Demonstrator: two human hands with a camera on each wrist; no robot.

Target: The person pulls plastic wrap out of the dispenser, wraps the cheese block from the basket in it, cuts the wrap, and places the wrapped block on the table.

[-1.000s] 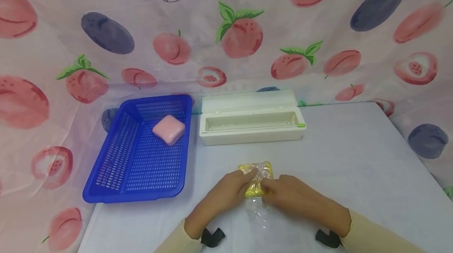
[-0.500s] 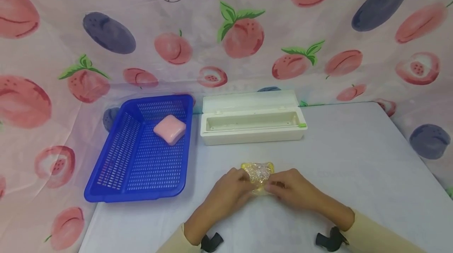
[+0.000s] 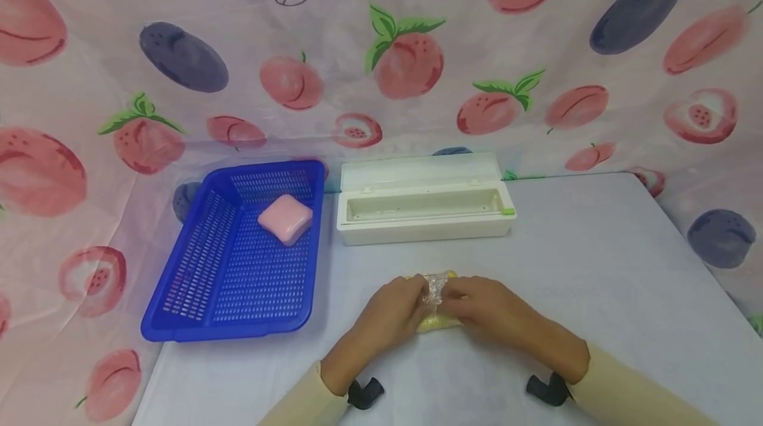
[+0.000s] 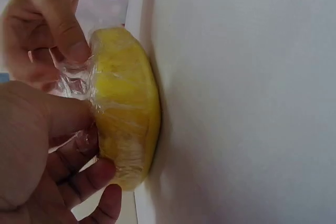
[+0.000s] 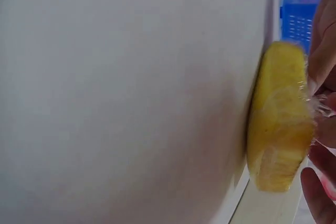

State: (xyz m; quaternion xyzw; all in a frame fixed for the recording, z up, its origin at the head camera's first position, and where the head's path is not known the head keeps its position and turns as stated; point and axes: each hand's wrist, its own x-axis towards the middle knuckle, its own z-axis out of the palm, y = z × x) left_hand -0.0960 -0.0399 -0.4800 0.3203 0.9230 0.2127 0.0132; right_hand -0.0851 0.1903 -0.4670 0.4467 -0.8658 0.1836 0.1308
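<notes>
A yellow block (image 4: 126,103) with rounded edges, wrapped in clear cling film (image 4: 76,80), lies on the white tabletop in front of me. On its left side my left hand (image 3: 387,313) pinches the gathered film, its fingertips close against the block. From the other side my right hand (image 3: 501,313) pinches the film too, thumb and fingers over the top face. Between the two hands the bunched film (image 3: 436,288) shines. The right wrist view shows the long side of the yellow block (image 5: 278,119) under smooth film.
To the left stands a blue plastic basket (image 3: 256,303) with a pink rounded block (image 3: 286,218) in it. Behind the hands is a long white box (image 3: 426,234), its lid raised and a green piece (image 3: 508,211) at its right end. A fruit-print cloth hangs behind.
The loose film that trailed toward me has been folded up over the yellow block. Both hands have moved up along it and now bunch the film on top.
</notes>
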